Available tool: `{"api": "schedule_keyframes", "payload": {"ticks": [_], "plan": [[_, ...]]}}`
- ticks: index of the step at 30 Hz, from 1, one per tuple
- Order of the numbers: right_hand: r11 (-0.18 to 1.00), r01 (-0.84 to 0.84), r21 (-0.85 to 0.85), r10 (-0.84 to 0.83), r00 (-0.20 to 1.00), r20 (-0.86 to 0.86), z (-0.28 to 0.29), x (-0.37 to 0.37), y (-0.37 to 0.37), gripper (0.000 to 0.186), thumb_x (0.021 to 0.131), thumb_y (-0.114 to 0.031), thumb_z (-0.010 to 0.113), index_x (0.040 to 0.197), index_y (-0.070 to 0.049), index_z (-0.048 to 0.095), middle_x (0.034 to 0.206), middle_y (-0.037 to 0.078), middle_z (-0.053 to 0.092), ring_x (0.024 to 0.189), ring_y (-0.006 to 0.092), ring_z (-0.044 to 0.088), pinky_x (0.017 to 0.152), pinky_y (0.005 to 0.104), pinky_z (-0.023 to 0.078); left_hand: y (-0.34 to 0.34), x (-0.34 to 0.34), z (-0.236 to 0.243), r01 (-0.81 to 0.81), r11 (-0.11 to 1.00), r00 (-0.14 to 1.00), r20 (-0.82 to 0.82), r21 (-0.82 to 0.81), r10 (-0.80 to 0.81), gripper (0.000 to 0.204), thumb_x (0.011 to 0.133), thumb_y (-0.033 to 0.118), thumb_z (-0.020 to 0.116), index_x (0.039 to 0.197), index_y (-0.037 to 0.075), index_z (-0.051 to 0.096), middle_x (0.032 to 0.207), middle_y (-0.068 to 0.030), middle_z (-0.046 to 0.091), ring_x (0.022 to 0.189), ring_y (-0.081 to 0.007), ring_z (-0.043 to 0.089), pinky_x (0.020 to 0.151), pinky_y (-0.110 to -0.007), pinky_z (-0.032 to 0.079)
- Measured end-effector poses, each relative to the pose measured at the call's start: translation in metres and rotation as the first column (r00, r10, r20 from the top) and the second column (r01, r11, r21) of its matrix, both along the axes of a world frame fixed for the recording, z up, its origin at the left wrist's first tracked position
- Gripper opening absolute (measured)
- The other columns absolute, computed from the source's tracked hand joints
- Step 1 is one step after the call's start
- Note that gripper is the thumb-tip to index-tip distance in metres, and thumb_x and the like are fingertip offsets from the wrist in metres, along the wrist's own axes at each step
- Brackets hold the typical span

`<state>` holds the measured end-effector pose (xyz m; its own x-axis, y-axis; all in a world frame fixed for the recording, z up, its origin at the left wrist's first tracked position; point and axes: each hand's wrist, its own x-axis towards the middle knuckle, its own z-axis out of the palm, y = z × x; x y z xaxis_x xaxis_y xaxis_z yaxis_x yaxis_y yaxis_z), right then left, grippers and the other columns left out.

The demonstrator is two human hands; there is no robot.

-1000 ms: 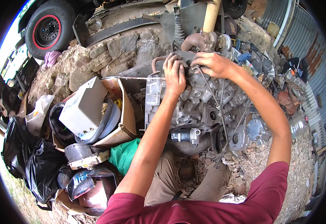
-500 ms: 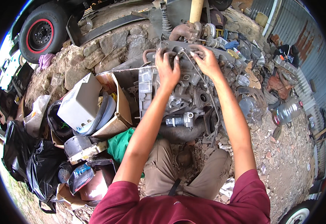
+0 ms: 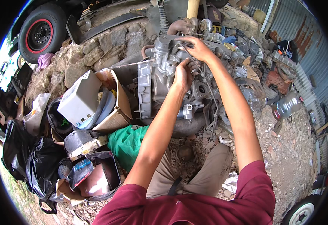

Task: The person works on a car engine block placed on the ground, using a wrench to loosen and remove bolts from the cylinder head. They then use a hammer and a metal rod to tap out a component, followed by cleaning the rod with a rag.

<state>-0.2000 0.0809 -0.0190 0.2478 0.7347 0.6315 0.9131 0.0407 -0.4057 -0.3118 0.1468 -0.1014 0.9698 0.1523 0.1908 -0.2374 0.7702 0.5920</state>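
Note:
A grey metal engine (image 3: 164,80) lies in front of me, covered with castings, ports and pipes. Over its middle, my left hand (image 3: 183,75) has its fingers curled in; whatever they hold, if anything, is hidden. Farther up, my right hand (image 3: 198,49) reaches across the top of the engine, its fingers stretched to the left and apart. A thin dark line (image 3: 205,78), pipe or cable, starts by its fingertips and runs down the right side of the engine. A cylindrical metal fitting (image 3: 187,111) sits low on the engine, beside my left forearm.
To the left stands a cardboard box (image 3: 117,120) holding a white box-shaped part (image 3: 79,99). Near it are a green cloth (image 3: 128,144) and black plastic bags (image 3: 43,165). Beyond the engine is a rusty turbocharger (image 3: 184,27). A clear plastic bottle (image 3: 286,108) lies on rubble at right.
My left hand has come down and right, from the engine's top edge to its middle, its fingers curling. My right hand has shifted slightly left, fingers now stretched out.

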Motion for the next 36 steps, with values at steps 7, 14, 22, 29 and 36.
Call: {"api": "schedule_keyframes", "payload": {"ticks": [7,14,22,29,36], "plan": [[0.995,0.030,-0.092,-0.027,0.999,0.036,0.002,0.012,0.009,0.035,0.085,-0.028,0.075,0.114,-0.011,0.070,0.115,0.012,0.067,0.109,0.0280,0.062,0.096,0.0384,0.047,-0.005,0.004,-0.005,-0.022,1.000,1.000,-0.010,0.002,0.022,0.029,0.102,0.029,0.039,0.109,0.007,0.056,0.096,-0.0078,0.065,0.088,-0.0195,0.061,0.074,-0.032,0.045],[0.959,0.113,-0.259,-0.038,0.960,0.277,0.008,0.027,0.018,0.042,0.076,-0.025,0.081,0.114,-0.011,0.069,0.119,0.015,0.065,0.111,0.0345,0.061,0.093,0.0417,0.050,-0.011,0.004,-0.009,-0.087,0.996,0.996,0.007,0.028,0.086,0.024,0.103,0.029,0.046,0.110,0.008,0.056,0.094,-0.0045,0.064,0.085,-0.0154,0.060,0.071,-0.029,0.042],[0.946,0.068,-0.316,0.058,0.926,0.372,0.026,0.016,0.018,0.032,0.079,-0.012,0.075,0.109,-0.004,0.068,0.110,0.017,0.068,0.106,0.0351,0.064,0.091,0.0416,0.051,-0.008,0.005,-0.002,-0.178,0.965,0.978,-0.078,0.195,0.196,0.017,0.102,0.024,0.053,0.104,0.008,0.060,0.088,-0.0012,0.065,0.076,-0.0130,0.060,0.065,-0.028,0.042],[0.937,0.089,-0.337,0.080,0.886,0.457,0.060,0.002,0.002,0.031,0.079,-0.008,0.073,0.109,-0.001,0.067,0.109,0.019,0.068,0.105,0.0369,0.063,0.093,0.0430,0.050,-0.015,0.002,0.000,-0.225,0.936,0.965,-0.070,0.269,0.252,0.020,0.103,0.026,0.050,0.104,0.008,0.060,0.086,-0.0018,0.065,0.073,-0.0132,0.059,0.065,-0.029,0.044],[0.932,0.357,-0.060,-0.297,0.850,0.435,0.148,0.021,-0.074,0.039,0.085,-0.028,0.075,0.117,-0.006,0.068,0.108,0.013,0.071,0.100,0.0227,0.067,0.091,0.0355,0.052,-0.012,0.018,-0.007,-0.196,0.931,0.975,-0.041,0.307,0.218,0.024,0.103,0.026,0.050,0.102,0.005,0.060,0.084,-0.0037,0.063,0.069,-0.0147,0.058,0.060,-0.029,0.045]]}}
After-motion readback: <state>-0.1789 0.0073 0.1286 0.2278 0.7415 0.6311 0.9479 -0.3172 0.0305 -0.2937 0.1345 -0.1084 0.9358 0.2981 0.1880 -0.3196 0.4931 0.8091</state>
